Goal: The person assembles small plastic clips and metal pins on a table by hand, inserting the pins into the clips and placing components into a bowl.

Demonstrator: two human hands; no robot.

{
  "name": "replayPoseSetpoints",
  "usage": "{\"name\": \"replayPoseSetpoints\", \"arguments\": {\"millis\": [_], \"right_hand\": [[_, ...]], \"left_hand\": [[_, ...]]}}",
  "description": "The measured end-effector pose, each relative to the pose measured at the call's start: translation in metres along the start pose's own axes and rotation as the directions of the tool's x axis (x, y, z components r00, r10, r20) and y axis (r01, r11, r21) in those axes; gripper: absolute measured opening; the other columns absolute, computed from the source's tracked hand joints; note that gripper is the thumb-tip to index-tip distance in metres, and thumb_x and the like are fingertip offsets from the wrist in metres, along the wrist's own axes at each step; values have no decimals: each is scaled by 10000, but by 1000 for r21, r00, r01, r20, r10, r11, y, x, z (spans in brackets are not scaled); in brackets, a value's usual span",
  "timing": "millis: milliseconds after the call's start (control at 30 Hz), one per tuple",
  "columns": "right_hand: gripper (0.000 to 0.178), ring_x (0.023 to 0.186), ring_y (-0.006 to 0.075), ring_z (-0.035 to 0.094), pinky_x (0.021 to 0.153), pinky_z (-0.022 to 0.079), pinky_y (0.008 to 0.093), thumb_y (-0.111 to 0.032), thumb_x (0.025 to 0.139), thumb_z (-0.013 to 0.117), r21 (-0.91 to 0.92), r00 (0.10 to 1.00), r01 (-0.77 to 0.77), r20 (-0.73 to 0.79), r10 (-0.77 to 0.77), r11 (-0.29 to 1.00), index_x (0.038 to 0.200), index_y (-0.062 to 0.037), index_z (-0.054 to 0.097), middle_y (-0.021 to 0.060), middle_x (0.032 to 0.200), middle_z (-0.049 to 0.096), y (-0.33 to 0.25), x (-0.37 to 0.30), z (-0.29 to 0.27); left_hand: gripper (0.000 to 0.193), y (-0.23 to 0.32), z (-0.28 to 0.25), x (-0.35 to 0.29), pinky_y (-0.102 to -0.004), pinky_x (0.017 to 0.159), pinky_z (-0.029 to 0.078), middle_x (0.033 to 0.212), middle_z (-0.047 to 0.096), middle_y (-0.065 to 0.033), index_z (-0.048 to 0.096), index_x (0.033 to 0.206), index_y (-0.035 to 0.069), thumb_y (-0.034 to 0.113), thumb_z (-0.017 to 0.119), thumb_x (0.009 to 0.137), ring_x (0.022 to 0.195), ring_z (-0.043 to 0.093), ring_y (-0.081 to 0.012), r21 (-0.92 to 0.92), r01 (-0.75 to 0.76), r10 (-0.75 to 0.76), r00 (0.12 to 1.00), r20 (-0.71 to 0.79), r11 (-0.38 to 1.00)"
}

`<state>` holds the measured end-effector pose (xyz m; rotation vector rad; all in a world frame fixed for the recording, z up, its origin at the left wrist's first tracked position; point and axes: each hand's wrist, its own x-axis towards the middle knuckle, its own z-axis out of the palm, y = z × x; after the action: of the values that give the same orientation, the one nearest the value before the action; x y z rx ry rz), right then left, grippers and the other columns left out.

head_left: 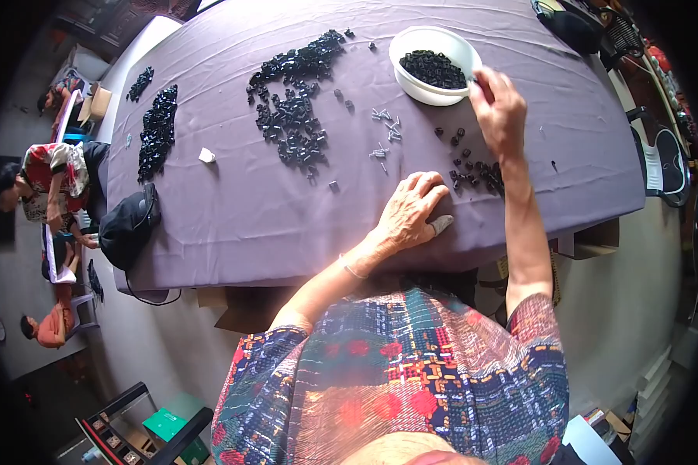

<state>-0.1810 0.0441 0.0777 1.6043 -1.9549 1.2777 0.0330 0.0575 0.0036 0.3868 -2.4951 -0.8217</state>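
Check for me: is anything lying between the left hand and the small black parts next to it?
Nothing visible. The left hand rests flat on the purple cloth, and only bare cloth separates it from the small black parts just to its right. The right hand is farther up, at the white bowl.

one white bowl (434, 65) of small black parts stands on the one purple-covered desk (233, 209), and four spreads of loose black parts lie on the cloth: one big heap (293, 108), two smaller heaps at the far left (157, 130) (140, 82), and a thin scatter near the front edge (473, 169); the parts in each are too many and too small to count. there is one cluster of roughly ten small silver screws (385, 132), one white scrap (206, 156) and one black cap (129, 223). two hands show, left hand (411, 211) and right hand (500, 108).
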Motion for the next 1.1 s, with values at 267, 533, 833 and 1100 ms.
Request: {"name": "replayPoseSetpoints", "arguments": {"millis": [267,533,833,1100], "right_hand": [[265,801,164,657,731,539,282,-90,857,658,-19,981,-108,163,109,994,1120,-61,650,95,991,672,18,5,4],[117,772,188,620,697,494,285,-21,835,642,23,866,-272,441,235,962,948,7,655,101,884,637,4,-88,-46],[302,729,262,622,656,525,348,-85,813,672,-96,916,-152,361,177,984,1106,-52,604,125,968,566,-38,-134,-17],[214,680,284,636,571,533,381,-148,815,689,-348,899,-171,327,290,922,1022,-134,639,91,853,531,-40,-144,-3]], "left_hand": [[435,-2,0,0,-416,984,391,1184,510,-118,581,1067,41,230,741,708,1126,466,-320,-20,14,-14,1000,-5,1000],[366,-4,-1,1,-411,973,399,1150,513,-123,589,997,21,207,724,712,1116,474,-316,-32,4,-5,999,-49,999],[225,-6,2,2,-408,905,450,1111,570,-117,591,916,43,14,676,710,1048,521,-328,-141,14,-34,990,-137,990],[205,-4,4,-1,-403,888,461,1091,583,-120,590,924,39,-14,651,736,1029,534,-328,-125,9,-29,986,-163,992]]}}
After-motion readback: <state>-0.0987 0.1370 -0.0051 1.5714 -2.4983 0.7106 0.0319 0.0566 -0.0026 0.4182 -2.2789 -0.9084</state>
